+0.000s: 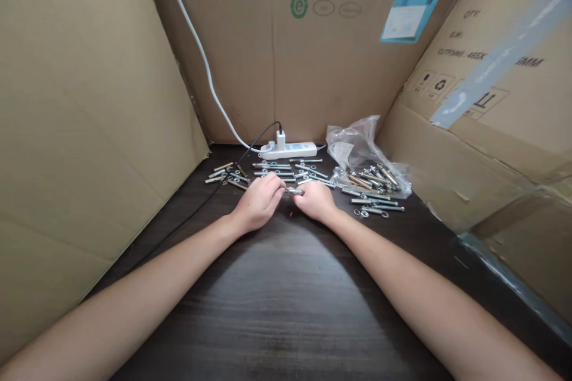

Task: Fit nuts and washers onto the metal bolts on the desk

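Observation:
Both of my hands rest on the dark wooden table [286,297], close together near its far end. My left hand [259,202] and my right hand [316,200] are each closed on an end of one metal anchor bolt [294,191], held level between them just above the table. Several loose anchor bolts [277,170] lie spread on the table right behind my hands. More bolts [378,202] lie to the right of my right hand.
A clear plastic bag [357,146] with more bolts sits at the back right. A white power strip [290,150] with a plugged adapter, a white cable and a black cable [187,220] lies at the back. Cardboard boxes [89,131] wall the table on three sides.

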